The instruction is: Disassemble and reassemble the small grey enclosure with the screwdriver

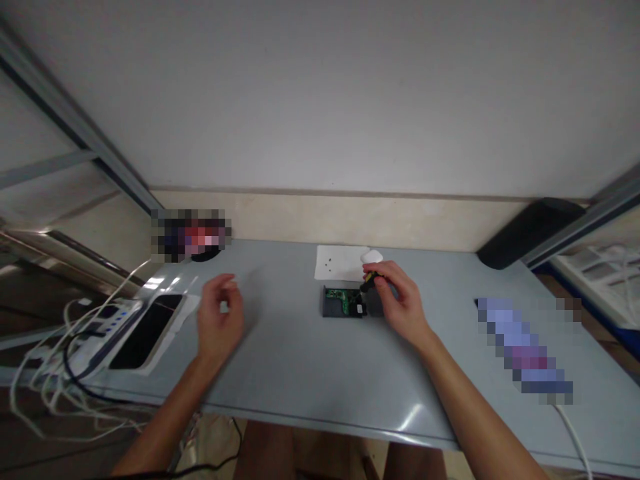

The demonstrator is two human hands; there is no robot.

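Note:
My right hand (403, 300) grips a short black-and-yellow screwdriver (369, 281), tilted so that its lower end meets a small electronic device. This device (336, 311) lies flat on the table in a dark casing, with a green circuit board (345, 300) exposed. Left of it, my left hand (220, 317) hovers over the table, apart from the device. Its fingers curl towards the thumb in a pinch, leaving a small gap in the ring they form. Whether anything tiny sits between the fingertips cannot be made out.
Behind the device lies a white sheet (345, 263) with several tiny dark specks, beside a white rounded object (371, 256). A phone (147, 331) and a power strip (107, 333) with tangled cables are at left. A black cylinder (530, 233) stands back right, near a blurred-out screen (523, 347).

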